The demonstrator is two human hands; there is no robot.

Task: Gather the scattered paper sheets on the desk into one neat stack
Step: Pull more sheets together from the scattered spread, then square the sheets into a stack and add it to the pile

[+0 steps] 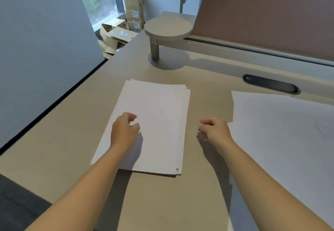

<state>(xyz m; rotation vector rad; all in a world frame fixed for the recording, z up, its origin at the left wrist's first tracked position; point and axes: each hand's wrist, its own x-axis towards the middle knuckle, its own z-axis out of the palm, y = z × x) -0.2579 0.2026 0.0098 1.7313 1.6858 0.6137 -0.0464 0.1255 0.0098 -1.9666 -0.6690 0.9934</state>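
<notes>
While most sheets already lie together, the job looks late but unfinished. A stack of white paper sits at centre frame on the desk. Its right and far edges are stepped, so several sheets show as thin offset lines, and the near right corner fans a little.

More paper lies at the right of the frame, well apart from the stack. It is a broad white area with a faint crease (whether one sheet or several, I cannot tell), and a smaller corner peeks out at its left edge just behind the right wrist.

The left hand hangs over the stack's near left part, fingers loosely curled, pinching nothing; I cannot tell whether it touches the paper. The right hand is over bare desk between stack and loose paper, fingers likewise half curled and empty, casting a shadow below it.

My reading: the step in hand is the fetch of the remaining paper. The next move calls for the right hand to go right, slide or lift that paper, and lay it on the stack. Then both hands should square the edges.

The paper is thin, matte and limp, so it will likely bend when lifted by one edge. The beige desk surface is smooth and flat, which favours sliding.
</notes>
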